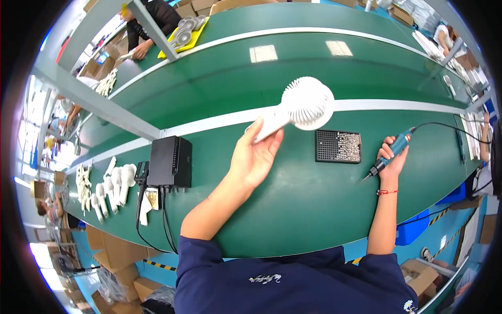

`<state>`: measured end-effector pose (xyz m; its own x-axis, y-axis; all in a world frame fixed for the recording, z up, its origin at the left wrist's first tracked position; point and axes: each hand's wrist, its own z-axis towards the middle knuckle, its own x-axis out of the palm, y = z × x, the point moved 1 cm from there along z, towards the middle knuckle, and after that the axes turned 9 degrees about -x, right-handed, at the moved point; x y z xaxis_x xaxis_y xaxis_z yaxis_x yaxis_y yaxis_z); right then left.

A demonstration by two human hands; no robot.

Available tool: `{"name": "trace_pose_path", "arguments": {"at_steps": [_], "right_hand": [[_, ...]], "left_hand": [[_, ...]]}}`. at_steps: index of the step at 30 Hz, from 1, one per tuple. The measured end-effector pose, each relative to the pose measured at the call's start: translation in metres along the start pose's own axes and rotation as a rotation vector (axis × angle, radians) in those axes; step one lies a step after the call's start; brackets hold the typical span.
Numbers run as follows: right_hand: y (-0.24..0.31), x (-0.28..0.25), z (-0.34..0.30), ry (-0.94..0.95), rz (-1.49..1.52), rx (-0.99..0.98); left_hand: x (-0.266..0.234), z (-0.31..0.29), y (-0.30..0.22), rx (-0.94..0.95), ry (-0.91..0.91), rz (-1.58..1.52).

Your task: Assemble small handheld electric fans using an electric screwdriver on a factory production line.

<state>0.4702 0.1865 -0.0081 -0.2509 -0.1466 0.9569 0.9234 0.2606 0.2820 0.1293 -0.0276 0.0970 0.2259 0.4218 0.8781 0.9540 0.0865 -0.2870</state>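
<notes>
My left hand (pixel 257 152) grips the handle of a white handheld fan (pixel 307 104), held up over the green table with its round ribbed head toward the far right. In my right hand (pixel 393 157) is a teal and black electric screwdriver (pixel 391 152), its thin bit pointing down and left, its cord running off to the right. Between the two hands a black screw tray (pixel 339 146) lies on the table; small silver screws fill mostly its right part. The bit is apart from both the fan and the tray.
Several white fans (pixel 119 183) lie at the left, beside a black box (pixel 170 162) with cables. A metal post (pixel 99 99) rises at the left. Across the table, a person's hand (pixel 142 50) is near a yellow tray (pixel 194 39) of round grey parts. Blue bins (pixel 413 228) stand below right.
</notes>
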Motion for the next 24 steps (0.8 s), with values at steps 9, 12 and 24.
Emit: {"name": "trace_pose_path", "arguments": {"at_steps": [9,12,24], "right_hand": [[0.004,-0.002,-0.004,-0.031,-0.036,-0.009],[-0.001,0.000,-0.004,-0.049,-0.056,-0.009],[0.001,-0.001,-0.002,-0.002,-0.048,0.002]], "left_hand": [[0.031,-0.029,0.001,0.059,0.132,-0.032],[0.026,-0.031,-0.010,-0.033,0.445,0.068],[0.033,-0.047,-0.015,0.099,0.736,0.357]]}}
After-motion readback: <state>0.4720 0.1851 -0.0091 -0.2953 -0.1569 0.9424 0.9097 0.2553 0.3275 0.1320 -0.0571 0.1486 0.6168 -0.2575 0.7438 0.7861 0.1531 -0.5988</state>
